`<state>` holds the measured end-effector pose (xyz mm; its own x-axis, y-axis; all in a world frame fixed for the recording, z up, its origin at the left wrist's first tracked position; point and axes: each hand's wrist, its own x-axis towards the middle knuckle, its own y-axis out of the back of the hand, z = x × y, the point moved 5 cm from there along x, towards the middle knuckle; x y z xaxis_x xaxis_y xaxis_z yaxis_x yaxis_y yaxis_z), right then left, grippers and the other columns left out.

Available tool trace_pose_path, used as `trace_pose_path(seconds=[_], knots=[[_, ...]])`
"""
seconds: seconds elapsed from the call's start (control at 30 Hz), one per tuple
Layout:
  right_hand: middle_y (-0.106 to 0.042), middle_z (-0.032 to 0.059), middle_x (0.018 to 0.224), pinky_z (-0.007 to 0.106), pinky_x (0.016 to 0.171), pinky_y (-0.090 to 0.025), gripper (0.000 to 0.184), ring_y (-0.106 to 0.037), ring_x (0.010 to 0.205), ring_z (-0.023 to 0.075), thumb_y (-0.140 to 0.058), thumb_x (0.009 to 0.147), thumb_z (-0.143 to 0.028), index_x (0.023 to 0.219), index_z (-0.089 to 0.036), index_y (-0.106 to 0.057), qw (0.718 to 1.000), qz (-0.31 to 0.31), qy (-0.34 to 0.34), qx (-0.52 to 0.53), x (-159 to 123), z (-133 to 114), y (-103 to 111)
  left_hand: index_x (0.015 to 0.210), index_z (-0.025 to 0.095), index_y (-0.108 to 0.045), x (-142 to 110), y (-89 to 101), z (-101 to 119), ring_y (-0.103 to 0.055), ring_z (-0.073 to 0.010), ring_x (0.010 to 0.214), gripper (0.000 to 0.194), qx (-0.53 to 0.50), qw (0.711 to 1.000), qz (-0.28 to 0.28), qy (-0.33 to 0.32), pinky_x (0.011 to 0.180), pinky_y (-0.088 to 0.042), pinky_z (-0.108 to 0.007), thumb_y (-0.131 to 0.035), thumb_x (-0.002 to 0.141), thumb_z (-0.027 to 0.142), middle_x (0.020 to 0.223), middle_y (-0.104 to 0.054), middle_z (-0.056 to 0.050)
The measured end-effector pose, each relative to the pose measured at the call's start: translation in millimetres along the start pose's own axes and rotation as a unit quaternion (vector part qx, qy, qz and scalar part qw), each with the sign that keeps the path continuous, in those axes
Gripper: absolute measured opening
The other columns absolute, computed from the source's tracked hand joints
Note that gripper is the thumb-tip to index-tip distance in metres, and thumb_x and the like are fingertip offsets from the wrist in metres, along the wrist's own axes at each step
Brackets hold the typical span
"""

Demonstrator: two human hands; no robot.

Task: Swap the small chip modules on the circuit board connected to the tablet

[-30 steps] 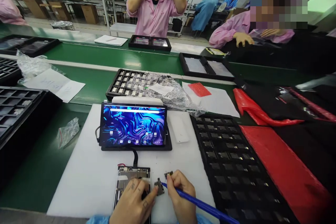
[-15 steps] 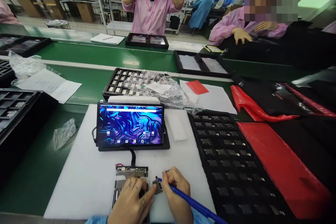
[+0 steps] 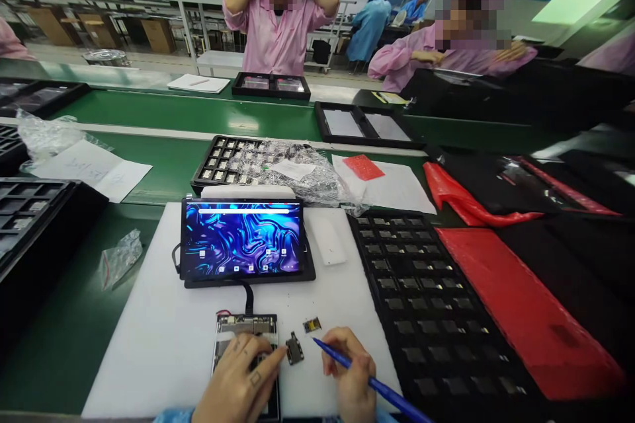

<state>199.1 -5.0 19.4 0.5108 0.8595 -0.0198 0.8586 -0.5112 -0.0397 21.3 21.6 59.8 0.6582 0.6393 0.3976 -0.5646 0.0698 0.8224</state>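
My left hand (image 3: 243,370) lies with fingers stretched over an opened flat device (image 3: 272,337) with bare circuitry, which a black ribbon cable (image 3: 249,297) links to the stand area above. Its index fingertip reaches beside a small dark module (image 3: 294,348) on the white foam board (image 3: 133,344); whether they touch I cannot tell. In my right hand (image 3: 350,370), a slim blue pointed tool (image 3: 391,396) is gripped, its tip just above the board. Near that tip rests a small black-and-gold part (image 3: 312,324). A lit tablet (image 3: 243,238) leans on a black stand behind.
To the right lies a black tray (image 3: 391,304) of small modules, beside a red sheet (image 3: 526,304). Behind the tablet, clear wrap (image 3: 307,178) covers another tray (image 3: 213,165). A black tray stack (image 3: 44,231) stands left. Two co-workers in pink (image 3: 278,33) sit opposite.
My right hand has drawn back to the right from the dark module, uncovering the black-and-gold part. My left hand stays over the device. The right co-worker's hands have moved, and the view has shifted slightly.
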Motion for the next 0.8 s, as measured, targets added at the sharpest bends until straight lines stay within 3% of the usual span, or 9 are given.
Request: trace_pose_path(seconds=[0.07,0.17,0.27,0.37,0.5,0.6,0.73,0.8], knots=[[-0.045,-0.0046,0.039,0.022,0.036,-0.032,0.060,-0.041,0.034,0.0112,-0.039,0.083,-0.070,0.067,-0.019,-0.065,0.997,0.018,-0.010,-0.077,-7,-1,6,0.116,0.015,-0.058,-5,7.0,-14,-0.061,-0.0184,0.078,0.030,-0.029,0.999,0.018,0.031,0.069,-0.054,-0.030,-0.037,0.094,0.012,0.086,-0.063,-0.009],[-0.063,0.0000,0.052,0.024,0.051,-0.047,0.045,-0.059,0.049,0.0154,-0.051,0.083,-0.060,0.078,-0.020,-0.071,0.985,0.047,-0.006,-0.168,-15,-6,12,0.116,0.019,-0.058,-10,18.5,-39,-0.061,-0.0178,0.078,0.030,-0.043,0.993,0.071,0.086,0.070,-0.053,-0.029,-0.040,0.092,0.011,0.087,-0.064,-0.007],[-0.062,-0.0028,0.048,0.023,0.057,-0.050,0.044,-0.062,0.050,0.0155,-0.044,0.090,-0.055,0.098,-0.021,-0.071,0.982,0.030,0.002,-0.188,-18,-4,9,0.109,0.020,-0.060,-12,25.6,-54,-0.062,-0.0158,0.073,0.027,-0.057,0.983,0.114,0.131,0.065,-0.053,-0.025,-0.042,0.091,0.010,0.083,-0.064,-0.004],[-0.061,-0.0028,0.049,0.022,0.052,-0.050,0.039,-0.060,0.046,0.0149,-0.046,0.090,-0.052,0.090,-0.022,-0.070,0.967,0.017,0.055,-0.247,-20,-1,4,0.105,0.021,-0.062,-11,26.6,-58,-0.063,-0.0147,0.071,0.024,-0.075,0.978,0.119,0.153,0.062,-0.053,-0.023,-0.045,0.090,0.012,0.081,-0.064,-0.003],[-0.063,0.0018,0.063,0.029,0.056,-0.050,0.029,-0.062,0.056,0.0196,-0.057,0.084,-0.051,0.074,-0.024,-0.061,0.922,0.002,0.165,-0.351,-26,-1,-5,0.103,0.021,-0.064,-10,26.4,-57,-0.064,-0.0147,0.071,0.022,-0.083,0.977,0.115,0.160,0.062,-0.054,-0.022,-0.045,0.091,0.016,0.079,-0.066,-0.003],[-0.060,0.0027,0.066,0.032,0.058,-0.050,0.026,-0.062,0.063,0.0236,-0.056,0.085,-0.049,0.077,-0.025,-0.055,0.902,-0.017,0.189,-0.388,-29,1,-12,0.101,0.020,-0.064,-9,27.1,-57,-0.065,-0.0143,0.070,0.022,-0.084,0.978,0.118,0.152,0.061,-0.054,-0.021,-0.045,0.091,0.016,0.078,-0.067,-0.002],[-0.061,0.0005,0.070,0.032,0.063,-0.050,0.009,-0.061,0.068,0.0229,-0.056,0.085,-0.027,0.079,-0.026,-0.050,0.916,-0.055,0.180,-0.354,-28,5,-17,0.102,0.020,-0.063,-8,28.0,-57,-0.064,-0.0139,0.070,0.020,-0.082,0.980,0.122,0.135,0.062,-0.053,-0.020,-0.046,0.091,0.016,0.079,-0.067,-0.002],[-0.062,-0.0006,0.074,0.031,0.067,-0.050,0.016,-0.061,0.072,0.0216,-0.055,0.078,-0.012,0.079,-0.026,-0.047,0.931,-0.074,0.173,-0.314,-29,8,-19,0.102,0.021,-0.063,-8,27.9,-59,-0.064,-0.0140,0.071,0.020,-0.074,0.981,0.123,0.132,0.062,-0.053,-0.020,-0.047,0.091,0.019,0.080,-0.068,-0.002]])
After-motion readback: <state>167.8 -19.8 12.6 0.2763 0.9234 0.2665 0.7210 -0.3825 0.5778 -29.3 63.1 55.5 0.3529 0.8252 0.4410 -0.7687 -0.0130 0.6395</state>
